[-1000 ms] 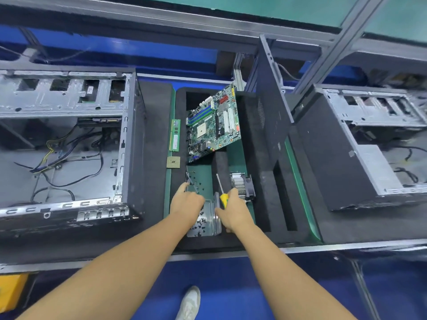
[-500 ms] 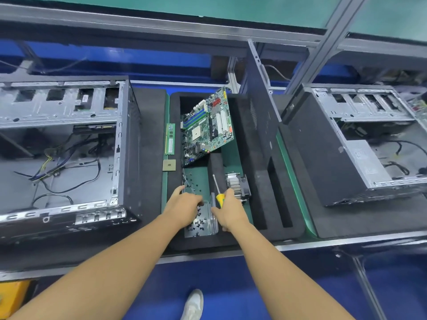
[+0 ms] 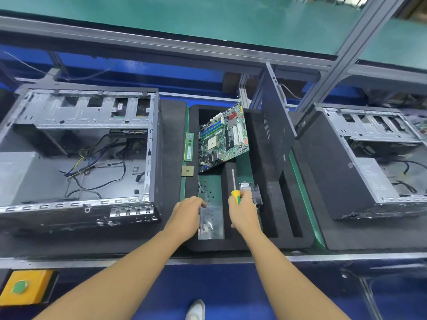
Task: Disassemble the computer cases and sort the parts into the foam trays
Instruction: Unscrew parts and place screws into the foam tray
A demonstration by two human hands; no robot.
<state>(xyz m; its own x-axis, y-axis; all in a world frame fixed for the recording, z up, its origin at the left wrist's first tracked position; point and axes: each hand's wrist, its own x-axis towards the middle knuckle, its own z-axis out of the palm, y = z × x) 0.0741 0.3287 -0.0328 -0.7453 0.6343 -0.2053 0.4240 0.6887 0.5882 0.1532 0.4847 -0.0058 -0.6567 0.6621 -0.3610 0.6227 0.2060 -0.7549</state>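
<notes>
Left hand (image 3: pixel 187 213) back; right hand's (image 3: pixel 242 211) screwdriver (image 3: pixel 236 195) beside heatsink (image 3: pixel 249 187)

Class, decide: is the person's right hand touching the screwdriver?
Touching. In the head view the right hand grips the screwdriver by its yellow handle, with the fingers curled round it.

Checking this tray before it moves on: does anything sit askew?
The motherboard lies crooked, turned against the foam tray's straight edges rather than squared in its pocket. Small black screws lie scattered nearby.
</notes>
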